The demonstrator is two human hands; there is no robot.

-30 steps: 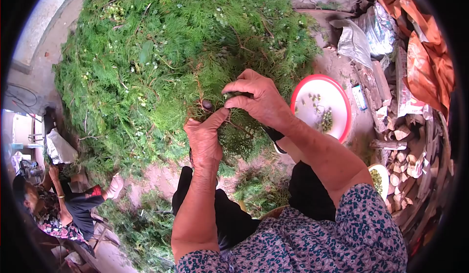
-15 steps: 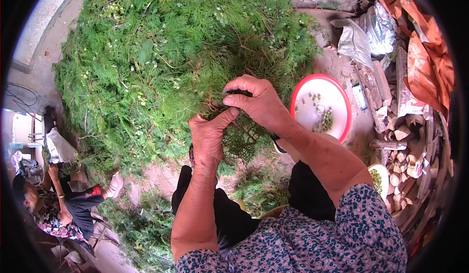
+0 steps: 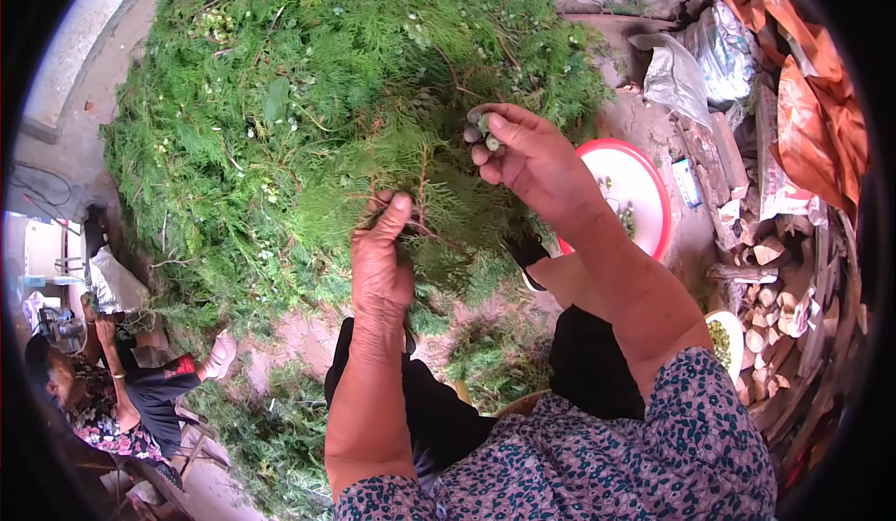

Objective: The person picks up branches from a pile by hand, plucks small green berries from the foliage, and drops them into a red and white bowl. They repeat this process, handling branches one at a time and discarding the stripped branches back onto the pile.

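Observation:
My left hand [image 3: 381, 255] is closed around the stem of a green conifer sprig [image 3: 420, 190], thumb pressed on top. To the right and a little higher, my right hand [image 3: 532, 157] is closed with several small greenish seed cones [image 3: 487, 137] pinched at its fingertips. The two hands are apart. Behind them rises a large heap of cut conifer branches [image 3: 271, 129], dotted with pale cones. Partly hidden by my right forearm is a white basin with a red rim [image 3: 665, 194], holding some loose green cones.
A smaller bowl of green cones [image 3: 726, 344] stands at the right beside stacked firewood [image 3: 770, 302]. Orange sacking [image 3: 817, 129] and plastic bags [image 3: 723, 55] lie above it. Another person [image 3: 121, 390] sits at the lower left. More cut greenery [image 3: 271, 428] covers the floor.
My right hand has moved up and right, away from my left hand, with cones now visible in its fingers. My left hand has shifted slightly left, still on the sprig.

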